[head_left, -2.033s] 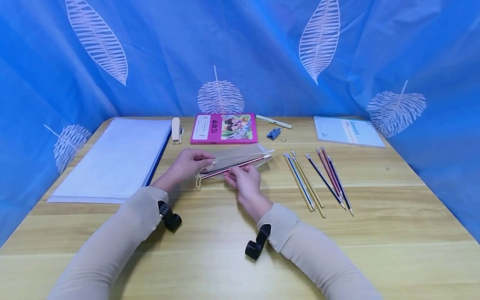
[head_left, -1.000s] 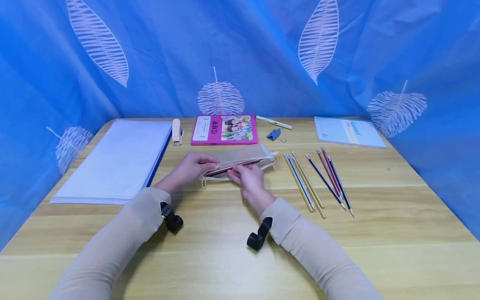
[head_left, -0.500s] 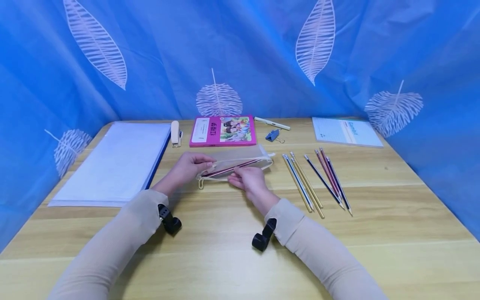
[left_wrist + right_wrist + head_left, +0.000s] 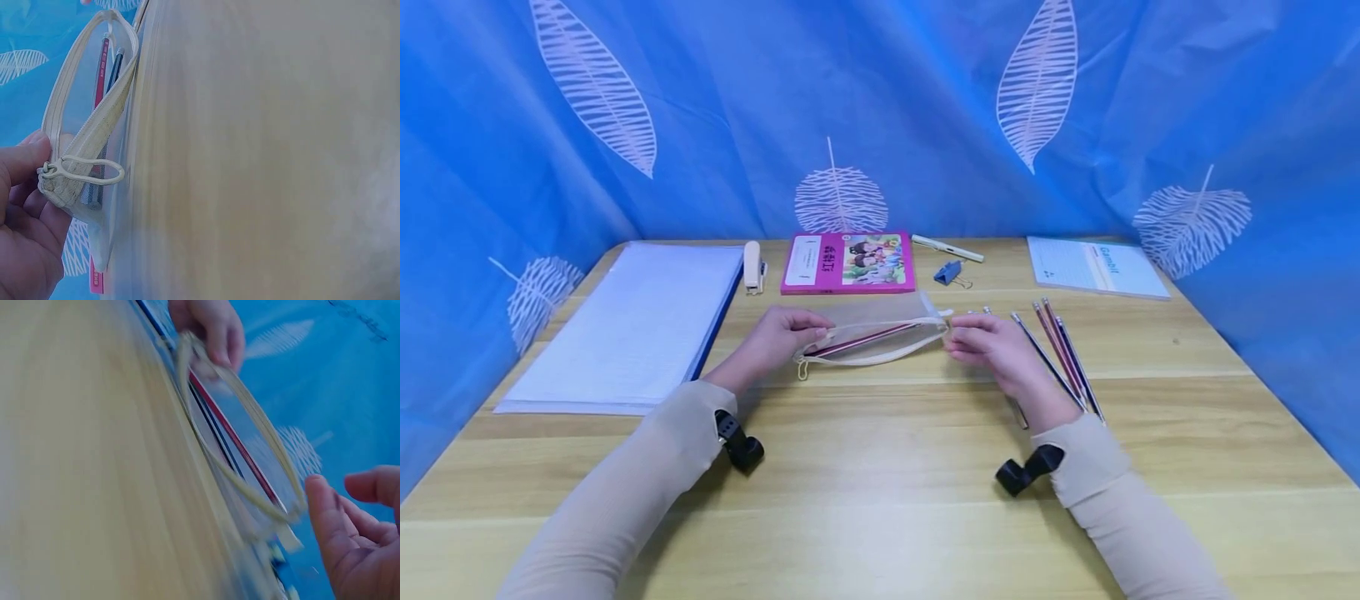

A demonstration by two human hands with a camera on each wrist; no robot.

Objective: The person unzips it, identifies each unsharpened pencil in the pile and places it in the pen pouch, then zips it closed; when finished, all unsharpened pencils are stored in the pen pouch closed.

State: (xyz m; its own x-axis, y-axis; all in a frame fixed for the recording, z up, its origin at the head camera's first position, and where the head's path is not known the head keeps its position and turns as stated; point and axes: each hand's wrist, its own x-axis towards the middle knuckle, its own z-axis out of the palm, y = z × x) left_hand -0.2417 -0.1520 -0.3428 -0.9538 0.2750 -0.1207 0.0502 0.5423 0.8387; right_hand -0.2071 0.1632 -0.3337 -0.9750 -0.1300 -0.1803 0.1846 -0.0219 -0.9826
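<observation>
Left hand point(image 4: 781, 331) is pinching the zip pouch point(image 4: 880, 312) in front of the pink book point(image 4: 848, 263), probably bracing its mouth wide over the pencils point(image 4: 101, 67) inside; right hand point(image 4: 1002, 348) is hovering front-right of the book, fingers apart.

We reach forward, our left forearm point(image 4: 617, 479) slanting in from the lower left and our right forearm point(image 4: 1138, 508) from the lower right, both in pale sleeves point(image 4: 1097, 458). Our left hand point(image 4: 777, 337) pinches between thumb and fingers. Well apart from it, our right hand point(image 4: 1000, 350) is relaxed, its fingers slightly bent and a gap showing at the thumb.
</observation>
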